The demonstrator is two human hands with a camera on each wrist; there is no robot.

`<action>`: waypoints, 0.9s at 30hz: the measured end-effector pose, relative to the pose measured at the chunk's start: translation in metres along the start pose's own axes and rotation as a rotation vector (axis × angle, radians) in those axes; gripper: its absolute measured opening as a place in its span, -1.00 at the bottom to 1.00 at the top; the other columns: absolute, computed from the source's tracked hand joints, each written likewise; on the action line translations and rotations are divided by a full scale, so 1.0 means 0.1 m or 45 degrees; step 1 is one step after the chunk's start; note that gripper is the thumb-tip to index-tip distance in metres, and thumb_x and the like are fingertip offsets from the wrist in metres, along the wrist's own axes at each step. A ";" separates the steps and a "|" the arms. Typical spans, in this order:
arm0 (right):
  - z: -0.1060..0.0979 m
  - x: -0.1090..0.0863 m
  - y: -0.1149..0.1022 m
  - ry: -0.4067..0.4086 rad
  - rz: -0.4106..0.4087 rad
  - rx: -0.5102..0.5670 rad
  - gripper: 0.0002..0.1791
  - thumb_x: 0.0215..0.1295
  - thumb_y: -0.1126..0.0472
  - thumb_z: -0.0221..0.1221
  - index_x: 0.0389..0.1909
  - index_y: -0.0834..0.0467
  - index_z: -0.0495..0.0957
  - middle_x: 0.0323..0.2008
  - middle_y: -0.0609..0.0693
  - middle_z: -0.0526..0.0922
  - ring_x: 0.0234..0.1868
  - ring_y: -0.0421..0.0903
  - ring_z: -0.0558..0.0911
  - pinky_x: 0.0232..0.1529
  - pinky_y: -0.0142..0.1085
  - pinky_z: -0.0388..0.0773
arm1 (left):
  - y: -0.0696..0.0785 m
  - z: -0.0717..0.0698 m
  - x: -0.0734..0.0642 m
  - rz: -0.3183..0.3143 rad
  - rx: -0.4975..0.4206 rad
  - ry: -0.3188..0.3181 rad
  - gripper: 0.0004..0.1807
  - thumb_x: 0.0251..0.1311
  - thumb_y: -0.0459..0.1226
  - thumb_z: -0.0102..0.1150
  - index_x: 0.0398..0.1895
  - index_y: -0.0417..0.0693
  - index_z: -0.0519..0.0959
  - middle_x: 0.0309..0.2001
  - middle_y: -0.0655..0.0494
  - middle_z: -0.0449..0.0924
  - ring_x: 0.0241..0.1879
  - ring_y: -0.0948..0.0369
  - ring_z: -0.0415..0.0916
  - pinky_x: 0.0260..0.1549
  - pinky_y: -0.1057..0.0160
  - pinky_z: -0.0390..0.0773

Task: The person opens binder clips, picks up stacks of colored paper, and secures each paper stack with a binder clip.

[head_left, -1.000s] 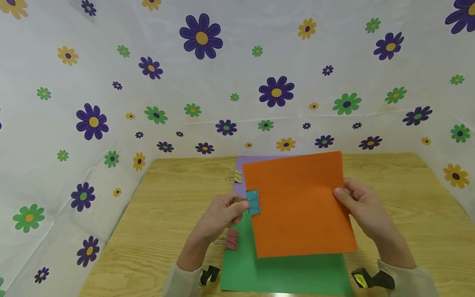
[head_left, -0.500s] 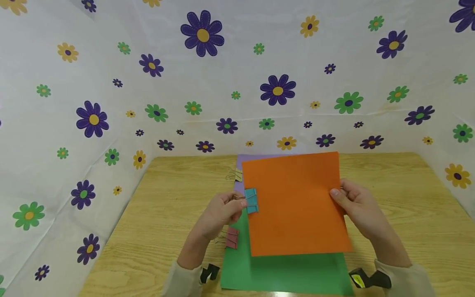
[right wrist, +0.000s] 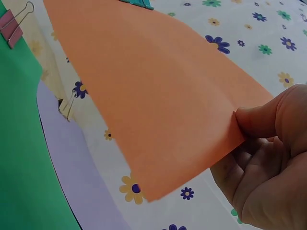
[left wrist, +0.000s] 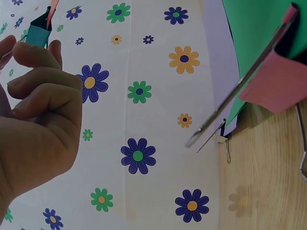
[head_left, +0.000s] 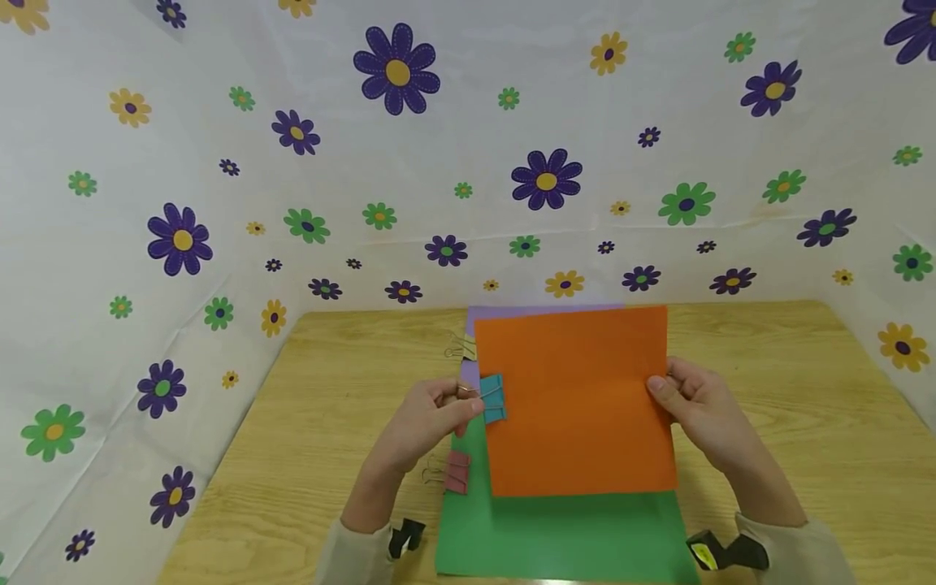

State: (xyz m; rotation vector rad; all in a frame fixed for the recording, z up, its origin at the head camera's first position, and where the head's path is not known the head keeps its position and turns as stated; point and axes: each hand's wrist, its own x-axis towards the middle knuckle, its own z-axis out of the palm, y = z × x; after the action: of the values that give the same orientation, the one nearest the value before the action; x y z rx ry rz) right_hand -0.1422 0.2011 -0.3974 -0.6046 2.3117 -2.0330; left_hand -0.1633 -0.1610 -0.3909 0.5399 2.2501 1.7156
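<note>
An orange sheet of paper [head_left: 578, 406] is held up over the green sheet [head_left: 570, 536], with a blue binder clip [head_left: 493, 398] fastened on its left edge. My left hand [head_left: 431, 418] pinches the wire handles of that clip between thumb and fingers; the left wrist view shows the clip [left wrist: 38, 34] at the fingertips. On the other side, my right hand [head_left: 705, 410] grips the sheet's right edge, thumb in front and fingers behind. In the right wrist view the paper [right wrist: 158, 96] bows slightly near the thumb.
A pink binder clip [head_left: 457, 473] sits on the left edge of the green sheet. Behind it, a yellow binder clip [head_left: 468, 348] is on the purple sheet [head_left: 504, 311]. The wooden table [head_left: 351, 366] meets a flowered cloth [head_left: 453, 122] at the back and sides.
The orange sheet has shifted slightly left and its lower edge has come up a little. Both hands keep their hold, and the right hand has moved a little left.
</note>
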 end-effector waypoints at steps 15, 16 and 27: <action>-0.02 0.04 0.03 0.019 0.022 -0.120 -0.75 0.55 0.32 -0.05 -0.05 0.47 0.45 -0.44 -0.06 0.67 -0.42 -0.14 0.63 -0.38 -0.32 0.61 | 0.01 -0.05 0.02 0.008 0.056 0.023 -0.77 0.31 -0.25 0.21 -0.07 -0.22 0.60 -0.60 0.07 0.42 -0.46 0.20 0.44 -0.25 0.24 0.53; -0.02 0.04 0.03 0.011 0.020 -0.124 -0.75 0.55 0.32 -0.05 -0.05 0.46 0.45 -0.44 -0.05 0.68 -0.42 -0.13 0.64 -0.37 -0.31 0.62 | 0.01 -0.05 0.02 0.005 0.056 0.032 -0.77 0.30 -0.26 0.22 -0.07 -0.22 0.61 -0.61 0.06 0.41 -0.46 0.19 0.43 -0.26 0.24 0.52; -0.20 0.04 0.05 0.002 0.004 -0.172 -0.76 0.56 0.32 -0.07 -0.04 0.44 0.45 -0.40 -0.04 0.68 -0.42 -0.12 0.64 -0.37 -0.29 0.63 | 0.01 0.07 0.14 -0.041 0.009 -0.014 -0.70 0.32 -0.25 0.20 0.02 -0.25 0.52 -0.60 0.12 0.32 -0.59 0.27 0.19 -0.49 0.34 0.30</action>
State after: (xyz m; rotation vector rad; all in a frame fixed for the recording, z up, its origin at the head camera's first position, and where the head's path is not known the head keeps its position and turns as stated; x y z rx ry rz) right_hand -0.1525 0.2195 -0.3985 -0.6038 2.4644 -1.8877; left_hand -0.1730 -0.1486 -0.3920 0.5103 2.2459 1.6857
